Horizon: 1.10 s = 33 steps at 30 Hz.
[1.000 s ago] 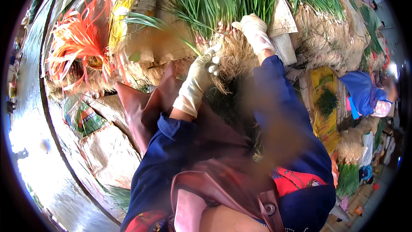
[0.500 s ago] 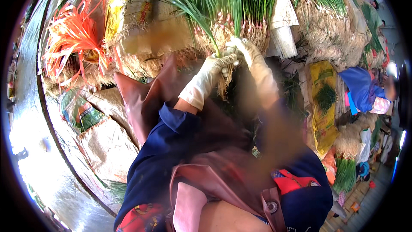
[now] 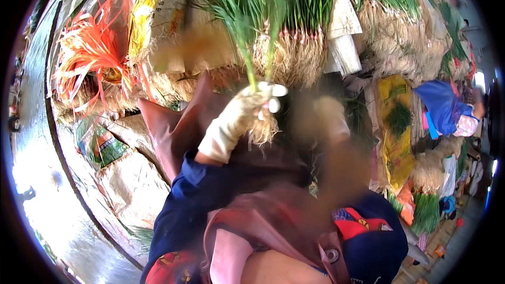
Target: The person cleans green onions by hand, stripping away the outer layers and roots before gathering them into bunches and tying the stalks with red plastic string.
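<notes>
While the left hand [image 3: 234, 118] sits above the lap in its pale glove, its fingers are curled snugly round a small bunch of green stalks [image 3: 251, 76], leaves up, a tuft of straw-coloured roots hanging out below. Over to the right hand [image 3: 332, 115], gloved too and near the left one: a brown smear and some blur cover much of it, so I cannot tell how far its fingers are open, or whether they have hold of anything.

That bunch is just on the lap side of the main row of plants [image 3: 294, 55], and what a row it is, pinkish bulbs lined up, a thick fringe of roots along the near edge! At its right edge stands a folded pale sheet [image 3: 344, 52], and beyond that sheet's right edge, a second heap of rooted greens [image 3: 392, 37]. Swing left: a yellow-and-pale sack [image 3: 147, 10], and past its left edge a bright tangle of orange strips [image 3: 92, 50].

Nearer the lower left, a creased pale sack [image 3: 135, 186] lies by a smooth grey surface [image 3: 68, 194], which is blazing with glare at the far left. On the right side, a yellow sack [image 3: 397, 142] carries loose greens near its middle, and beyond its right edge another person [image 3: 439, 108] in blue. Down in the lower right, brown flooring shows.
</notes>
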Available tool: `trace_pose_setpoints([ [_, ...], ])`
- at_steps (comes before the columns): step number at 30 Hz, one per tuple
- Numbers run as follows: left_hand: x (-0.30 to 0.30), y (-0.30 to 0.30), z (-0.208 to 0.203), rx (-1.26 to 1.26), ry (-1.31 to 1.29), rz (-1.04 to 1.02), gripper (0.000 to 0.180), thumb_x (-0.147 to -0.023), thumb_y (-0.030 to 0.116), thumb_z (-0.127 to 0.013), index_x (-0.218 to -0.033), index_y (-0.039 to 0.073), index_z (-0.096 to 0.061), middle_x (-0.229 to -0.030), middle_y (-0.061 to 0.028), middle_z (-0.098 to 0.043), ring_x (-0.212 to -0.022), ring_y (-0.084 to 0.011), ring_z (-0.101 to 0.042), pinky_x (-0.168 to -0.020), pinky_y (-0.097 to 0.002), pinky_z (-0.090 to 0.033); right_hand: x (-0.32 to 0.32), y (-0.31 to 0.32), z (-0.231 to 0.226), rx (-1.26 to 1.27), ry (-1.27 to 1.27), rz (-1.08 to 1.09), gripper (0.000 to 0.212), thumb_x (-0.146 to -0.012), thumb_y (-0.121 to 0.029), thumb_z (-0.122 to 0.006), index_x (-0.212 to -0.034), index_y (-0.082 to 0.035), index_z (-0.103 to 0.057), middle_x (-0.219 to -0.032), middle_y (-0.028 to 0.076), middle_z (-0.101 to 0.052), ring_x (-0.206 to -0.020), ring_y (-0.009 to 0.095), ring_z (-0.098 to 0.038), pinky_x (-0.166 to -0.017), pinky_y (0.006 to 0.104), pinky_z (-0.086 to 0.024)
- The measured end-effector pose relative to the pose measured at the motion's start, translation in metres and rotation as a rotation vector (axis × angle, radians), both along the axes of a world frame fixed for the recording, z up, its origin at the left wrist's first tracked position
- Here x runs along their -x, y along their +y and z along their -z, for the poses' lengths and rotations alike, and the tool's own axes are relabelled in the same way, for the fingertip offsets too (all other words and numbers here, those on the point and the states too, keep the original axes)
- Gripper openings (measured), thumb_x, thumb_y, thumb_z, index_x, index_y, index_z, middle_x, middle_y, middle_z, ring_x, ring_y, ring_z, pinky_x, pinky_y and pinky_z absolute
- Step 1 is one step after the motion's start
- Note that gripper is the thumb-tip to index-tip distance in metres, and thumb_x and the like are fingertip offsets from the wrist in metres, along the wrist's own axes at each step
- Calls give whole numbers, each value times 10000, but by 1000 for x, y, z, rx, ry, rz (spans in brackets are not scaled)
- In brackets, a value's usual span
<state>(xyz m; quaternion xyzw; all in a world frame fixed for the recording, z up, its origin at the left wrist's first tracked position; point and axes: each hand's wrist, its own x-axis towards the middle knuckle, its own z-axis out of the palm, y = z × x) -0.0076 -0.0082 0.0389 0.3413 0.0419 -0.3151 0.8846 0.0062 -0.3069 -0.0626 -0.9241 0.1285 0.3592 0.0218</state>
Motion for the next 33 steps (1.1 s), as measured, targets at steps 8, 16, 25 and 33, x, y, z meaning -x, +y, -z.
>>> trace_pose_setpoints([
  [8,-43,9,9,165,186,-447,312,-898,257,-591,-1084,6,-595,-584,22,-449,-670,-153,-514,-893,-410,-474,-96,99,-115,-310,-778,-127,313,-904,-392,-540,-892,-102,-657,-801,45,-620,-684,167,-573,-695,338,-461],
  [16,-38,0,22,-3,162,-382,392,-927,248,-554,-1223,-8,-535,-653,33,-498,-679,-109,-520,-800,-328,-502,-178,79,-66,66,-566,-115,294,-761,-416,-662,-829,-133,-702,-841,111,-673,-775,281,-648,-661,393,-508],
  [25,-38,-6,31,-135,106,-286,251,-903,177,-601,-1096,17,-608,-817,7,-625,-633,-75,-579,-584,-222,-520,-195,80,-71,-30,-608,-68,360,-787,-423,-664,-843,-69,-698,-802,84,-646,-709,192,-624,-598,353,-496],
  [33,-48,-37,27,-153,109,-191,296,-887,165,-619,-1141,12,-604,-954,-74,-687,-581,-52,-546,-471,-168,-397,-87,109,-124,-276,-822,-105,149,-776,-248,-717,-773,-107,-668,-647,27,-628,-514,145,-562,-488,305,-445],
])
